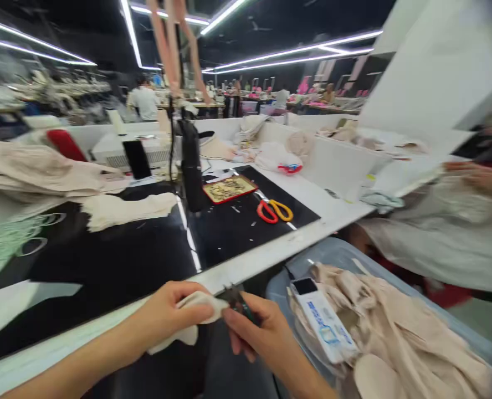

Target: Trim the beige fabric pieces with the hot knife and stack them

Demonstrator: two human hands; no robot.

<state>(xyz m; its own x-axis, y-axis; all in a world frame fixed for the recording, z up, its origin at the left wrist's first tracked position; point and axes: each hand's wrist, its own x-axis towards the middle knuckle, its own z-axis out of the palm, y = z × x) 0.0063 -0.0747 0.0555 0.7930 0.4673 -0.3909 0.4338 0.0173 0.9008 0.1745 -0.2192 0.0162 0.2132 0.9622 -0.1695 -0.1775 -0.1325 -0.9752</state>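
Note:
Near the table's front edge, my left hand (182, 307) is closed on a small piece of cream fabric (198, 299), part of which hangs below the fingers. Just to its right my right hand (254, 324) grips a small dark cutting tool (237, 302), its short tips pointing up and away. The thumb of my right hand is close to the fabric's edge; whether it touches is hard to tell. A stack of cream fabric pieces (129, 210) lies on the black tabletop (146, 244), left of the dark machine head (190, 166).
Scissors with red and yellow handles (274, 210) lie beside a red-rimmed tray (229, 189). At the right, a blue-grey tub (279, 288) holds beige garments (391, 316) and a white power pack (324, 321). Another person's arm (487, 177) is at the far right.

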